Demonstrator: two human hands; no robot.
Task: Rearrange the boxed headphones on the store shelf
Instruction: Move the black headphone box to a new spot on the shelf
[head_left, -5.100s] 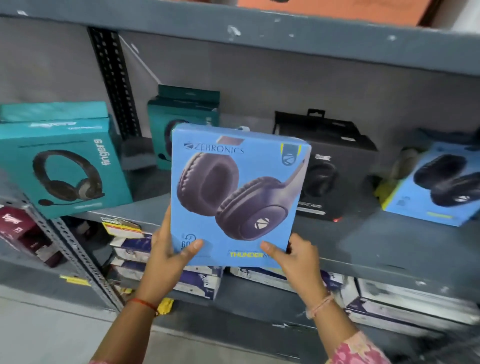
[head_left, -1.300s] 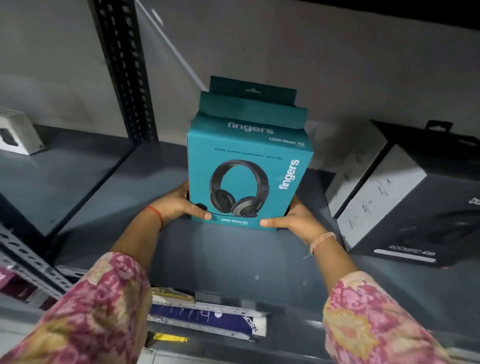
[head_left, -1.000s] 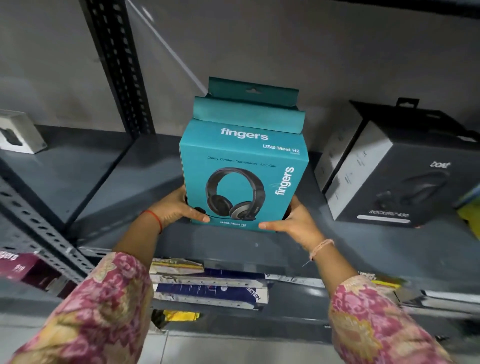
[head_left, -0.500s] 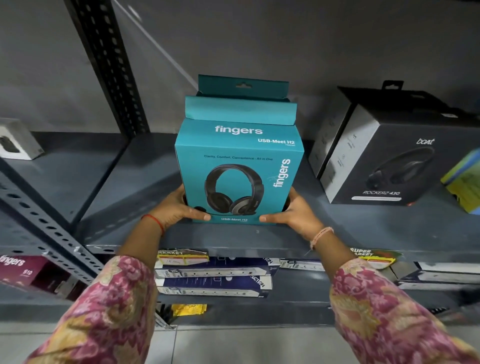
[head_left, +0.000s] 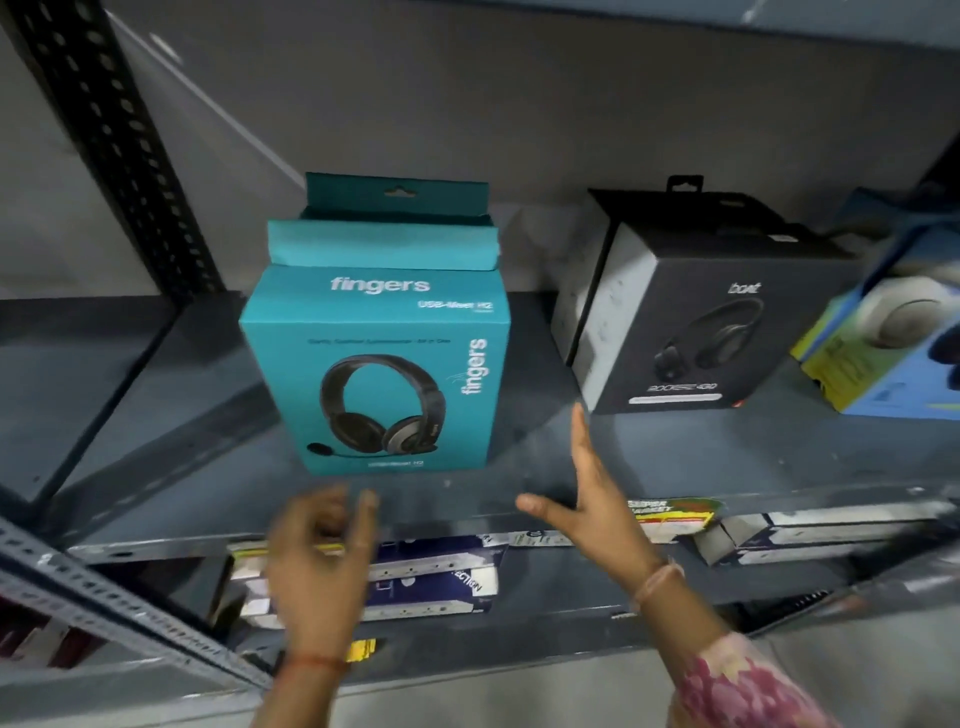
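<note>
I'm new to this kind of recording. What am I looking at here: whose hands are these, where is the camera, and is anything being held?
There is no robot. A person wears one wide-angle camera on the head, looking forward and down, so this single picture shows their own two bare hands. In front is a grey metal store shelf. On it stand a teal fingers headphone box upright in the middle, a black boat headphone box to its right, and a blue box at the right edge. The left hand and the right hand hover open just in front of the teal box, touching nothing. Flat packages lie on the shelf below.
</note>
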